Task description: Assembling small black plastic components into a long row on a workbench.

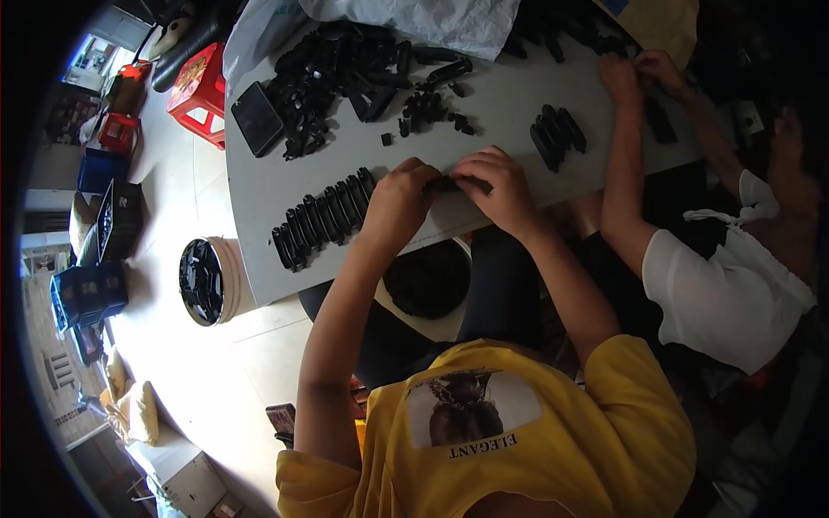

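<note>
Over the near edge of the table, my left hand [401, 200] and my right hand [498, 188] pinch a black plastic part [445, 184] between them. The fingers cover most of it, so its exact kind does not show. Left of my left hand, a row of similar long black parts [324, 216] stands side by side. Beyond my hands lie a small heap of little black pieces [425, 108] and one loose small piece [387, 139]. Farther back is a large pile of black plastic parts [345, 65].
A dark flat tray or device [257, 119] lies on the grey table [484, 95]. A co-worker's hands [635, 76] work at the right, near a small group of black parts [557, 136]. A bucket of black pieces [203, 281] and a red stool [199, 95] stand left.
</note>
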Demonstrator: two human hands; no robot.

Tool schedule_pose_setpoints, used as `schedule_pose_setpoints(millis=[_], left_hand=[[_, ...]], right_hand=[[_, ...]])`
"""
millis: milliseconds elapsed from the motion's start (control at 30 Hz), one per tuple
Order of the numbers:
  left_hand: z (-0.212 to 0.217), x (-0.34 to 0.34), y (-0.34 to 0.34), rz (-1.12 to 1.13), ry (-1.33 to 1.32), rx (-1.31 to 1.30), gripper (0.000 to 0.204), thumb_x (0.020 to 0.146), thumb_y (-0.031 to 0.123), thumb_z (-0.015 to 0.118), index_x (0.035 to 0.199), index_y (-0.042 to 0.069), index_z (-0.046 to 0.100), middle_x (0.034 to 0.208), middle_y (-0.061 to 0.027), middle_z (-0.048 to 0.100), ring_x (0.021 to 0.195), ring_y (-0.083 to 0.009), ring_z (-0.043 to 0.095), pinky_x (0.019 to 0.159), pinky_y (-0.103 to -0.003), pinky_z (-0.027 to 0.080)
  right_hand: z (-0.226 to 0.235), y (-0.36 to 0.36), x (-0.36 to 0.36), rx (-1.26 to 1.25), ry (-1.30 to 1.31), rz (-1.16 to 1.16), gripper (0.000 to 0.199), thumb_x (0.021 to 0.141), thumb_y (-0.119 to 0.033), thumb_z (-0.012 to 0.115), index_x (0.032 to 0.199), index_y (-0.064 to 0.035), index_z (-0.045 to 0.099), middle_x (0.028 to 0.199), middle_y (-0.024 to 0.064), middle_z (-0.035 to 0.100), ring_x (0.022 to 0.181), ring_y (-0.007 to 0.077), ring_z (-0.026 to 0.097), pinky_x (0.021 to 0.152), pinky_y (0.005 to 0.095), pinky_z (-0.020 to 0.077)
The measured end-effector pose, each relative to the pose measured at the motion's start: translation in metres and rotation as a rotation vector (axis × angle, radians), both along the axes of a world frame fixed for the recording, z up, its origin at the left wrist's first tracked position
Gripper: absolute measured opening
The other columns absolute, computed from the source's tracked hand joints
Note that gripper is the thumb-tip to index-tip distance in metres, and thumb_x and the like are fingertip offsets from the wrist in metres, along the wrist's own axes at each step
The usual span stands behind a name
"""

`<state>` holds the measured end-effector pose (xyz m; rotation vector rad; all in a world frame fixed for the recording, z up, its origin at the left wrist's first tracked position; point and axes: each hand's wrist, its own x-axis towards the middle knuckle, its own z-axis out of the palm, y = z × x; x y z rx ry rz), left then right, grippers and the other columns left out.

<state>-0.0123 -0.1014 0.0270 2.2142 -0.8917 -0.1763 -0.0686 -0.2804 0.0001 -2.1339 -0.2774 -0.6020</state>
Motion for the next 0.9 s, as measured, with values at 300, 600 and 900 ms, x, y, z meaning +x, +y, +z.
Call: schedule_pose_setpoints(millis=[300,600,900], left_hand=[[-0.004,0.006,0.002,0.006,-0.015,0.003,0.018,0.073,0.003,0.064,0.091,0.003,0.067,0.091,-0.0126,0.062,0.084,-0.0334,0.062,0.075,-0.040,0.050],[-0.005,0.006,-0.005,-0.004,-0.044,0.032,0.016,0.074,0.005,0.064,0.090,0.003,0.066,0.090,-0.0170,0.063,0.084,-0.0355,0.062,0.073,-0.040,0.050],[-0.010,0.006,-0.005,-0.098,-0.067,-0.025,0.023,0.069,-0.006,0.066,0.091,0.000,0.063,0.085,-0.0137,0.063,0.068,-0.0277,0.063,0.061,-0.033,0.049]], right_hand=[[0.005,0.006,-0.002,-0.281,-0.081,-0.002,0.018,0.066,0.005,0.069,0.082,-0.0029,0.065,0.087,0.0087,0.065,0.084,0.0273,0.061,0.072,0.0371,0.0501],[-0.008,0.002,0.004,-0.259,-0.161,0.045,0.019,0.062,0.000,0.067,0.079,-0.0038,0.061,0.086,0.0086,0.061,0.083,0.0278,0.061,0.072,0.0387,0.0507],[-0.011,-0.001,-0.005,-0.153,-0.107,0.076,0.016,0.065,-0.003,0.068,0.080,-0.0070,0.062,0.088,0.0045,0.061,0.085,0.0250,0.060,0.071,0.0362,0.0503]])
